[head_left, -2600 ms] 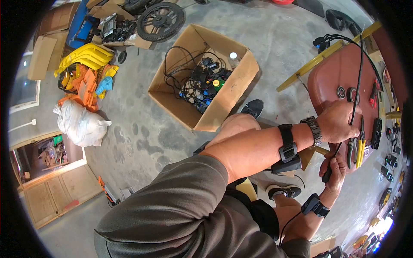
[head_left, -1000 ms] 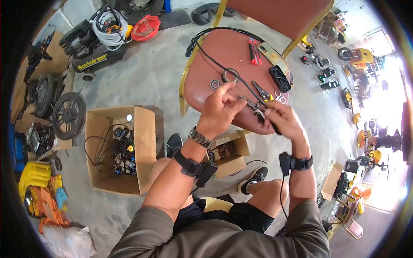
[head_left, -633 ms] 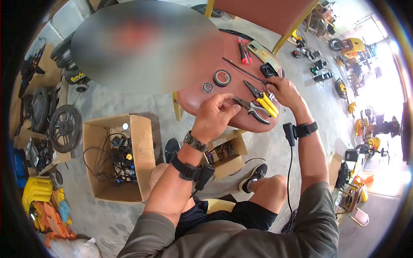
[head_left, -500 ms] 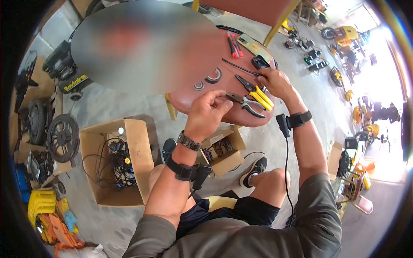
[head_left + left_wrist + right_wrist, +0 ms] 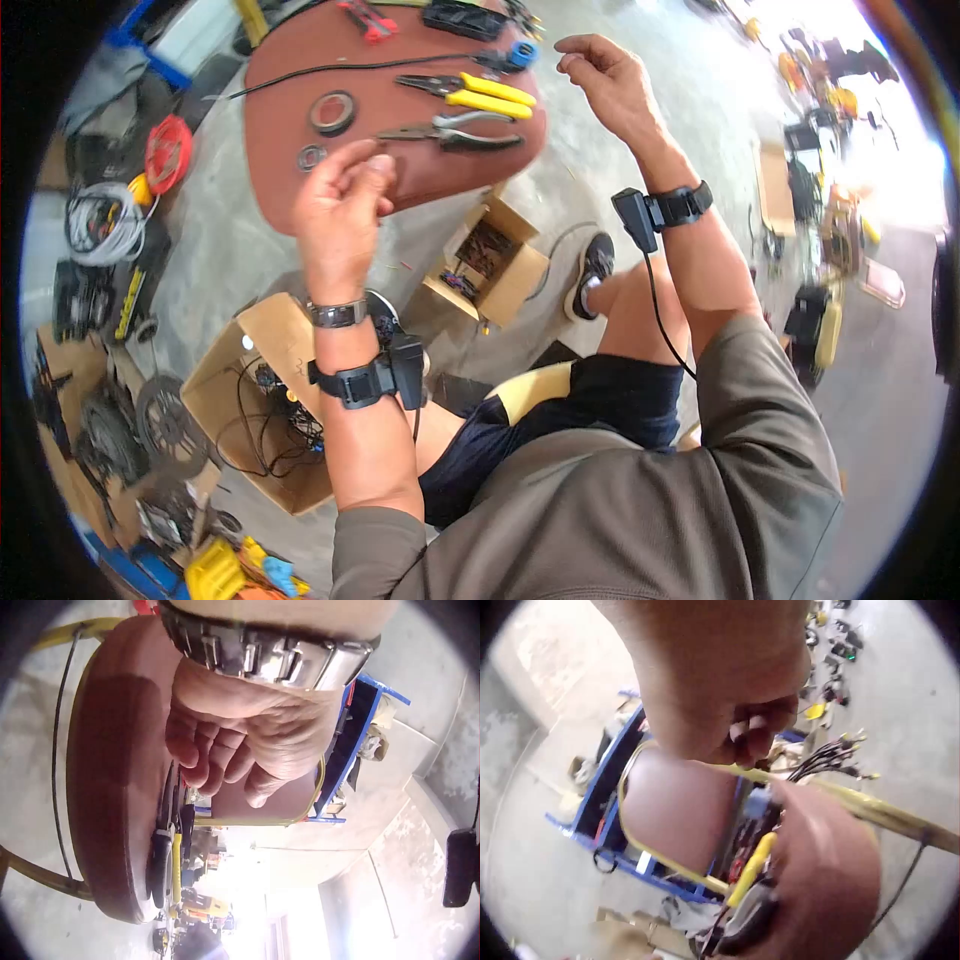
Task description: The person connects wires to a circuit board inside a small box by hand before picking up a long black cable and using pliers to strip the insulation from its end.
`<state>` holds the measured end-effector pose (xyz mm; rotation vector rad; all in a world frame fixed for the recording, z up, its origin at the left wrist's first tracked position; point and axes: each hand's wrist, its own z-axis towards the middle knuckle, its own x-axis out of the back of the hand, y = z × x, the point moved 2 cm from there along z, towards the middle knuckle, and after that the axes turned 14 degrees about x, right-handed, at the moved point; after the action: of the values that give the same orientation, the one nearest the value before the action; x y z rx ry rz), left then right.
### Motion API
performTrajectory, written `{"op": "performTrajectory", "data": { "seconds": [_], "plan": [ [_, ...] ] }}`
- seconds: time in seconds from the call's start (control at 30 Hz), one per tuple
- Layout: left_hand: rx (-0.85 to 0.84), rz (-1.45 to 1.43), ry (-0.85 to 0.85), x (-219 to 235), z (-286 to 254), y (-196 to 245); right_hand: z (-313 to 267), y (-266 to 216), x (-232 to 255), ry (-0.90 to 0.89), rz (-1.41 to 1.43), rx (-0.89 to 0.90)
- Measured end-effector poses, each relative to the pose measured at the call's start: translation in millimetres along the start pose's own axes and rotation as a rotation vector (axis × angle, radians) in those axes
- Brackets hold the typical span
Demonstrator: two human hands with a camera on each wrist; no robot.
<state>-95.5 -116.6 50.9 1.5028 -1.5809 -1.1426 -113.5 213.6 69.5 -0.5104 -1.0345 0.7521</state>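
In the head view my left hand (image 5: 345, 205) hovers at the near left edge of the brown chair seat (image 5: 270, 110), its fingers loosely bent around nothing. My right hand (image 5: 615, 85) is off the seat's right side, fingers relaxed, holding nothing visible. Across the seat runs a black cable (image 5: 330, 70); a blue connector (image 5: 522, 53) lies by its right end. Pliers with grey and black handles (image 5: 470, 138) lie nearest the left hand's fingertips, beside yellow-handled wire strippers (image 5: 490, 95). A tape roll (image 5: 332, 113) and a small metal ring (image 5: 311, 157) sit further left.
A red utility knife (image 5: 370, 20) and a black plastic case (image 5: 463, 20) lie at the seat's far side. Below stand a small cardboard box (image 5: 515, 285) and a large one (image 5: 290, 345) with tangled cables. A wheel (image 5: 172, 425) is at left.
My right hand has let go of the cable and moved right, off the seat. The left hand has drawn back from the pliers. The head view has shifted, and the blue connector now shows.
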Motion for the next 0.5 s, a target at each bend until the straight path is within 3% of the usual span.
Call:
{"op": "performTrajectory", "data": {
  "seconds": [0.17,0.23,0.3,0.37,0.43,0.5],
  "plan": [
    [-0.076,-0.005,-0.069,-9,0,0,-91,106,29,0.266,0.211,-0.530],
    [-0.123,0.000,-0.091,-15,-1,-2,-144,153,21,0.269,0.123,-0.669],
    [-0.212,0.016,-0.188,-21,-7,-1,-197,169,0,0.278,0.122,-0.901],
    [-0.274,-0.001,-0.335,-22,-14,-4,-261,198,-32,0.204,0.152,-1.026],
    [-0.338,0.039,-0.453,-30,-35,1,-324,221,-71,-0.062,0.057,-1.044],
    [-0.434,0.038,-0.617,-52,-58,19,-368,217,-97,-0.381,-0.062,-0.928]
  ]
}}
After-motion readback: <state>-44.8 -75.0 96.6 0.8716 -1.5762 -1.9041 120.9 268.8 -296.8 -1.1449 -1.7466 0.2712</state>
